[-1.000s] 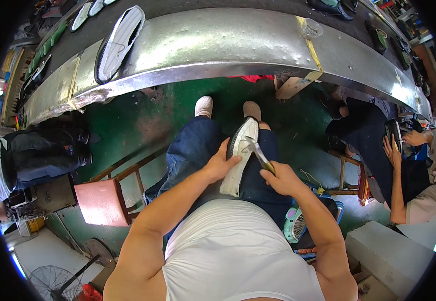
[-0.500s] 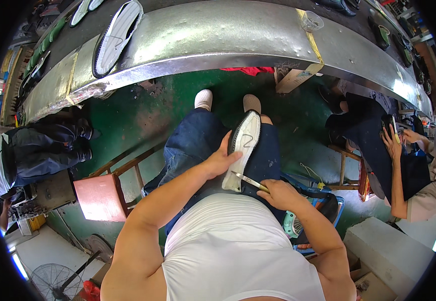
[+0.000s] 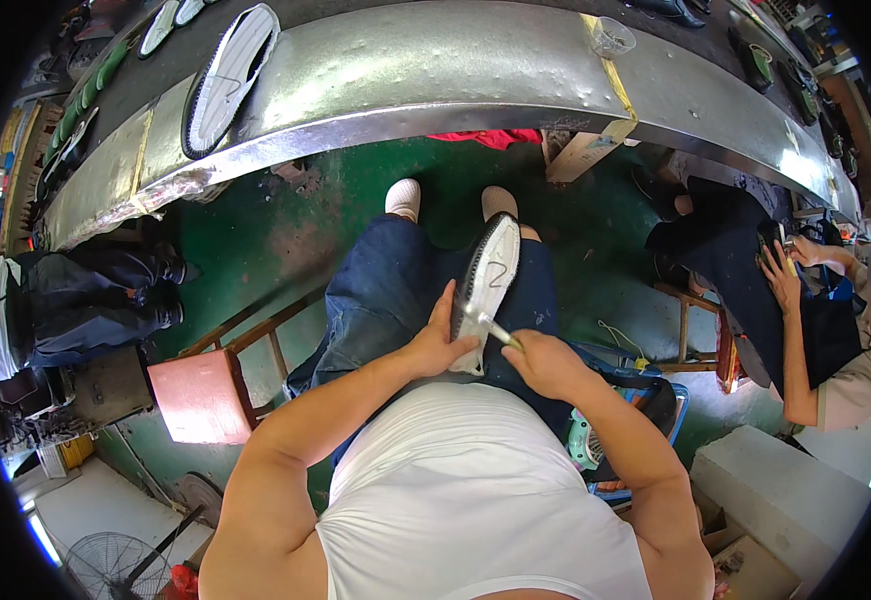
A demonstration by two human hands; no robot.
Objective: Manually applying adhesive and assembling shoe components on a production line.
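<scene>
A shoe upper lies over my lap, underside up. It has a white bottom with a curved pen mark and a dark, pleated edge; its toe points away from me. My left hand is closed around its left side near the heel, thumb on top. In my right hand is a slim knife with a pale handle, gripped in closed fingers. Its tip, somewhat blurred, is over the shoe's underside near the middle; I cannot tell whether it touches.
Ahead stands a metal-edged bench with a similar shoe and a clear plastic cup. At left is a pink-topped stool. A co-worker sits at right, another person is at left. A turquoise fan is by my right side.
The knife has swung up from beside the heel to over the shoe's middle, now tilted more steeply. My right hand moved slightly left and forward. The shoe shifted slightly away, my left hand toward its heel.
</scene>
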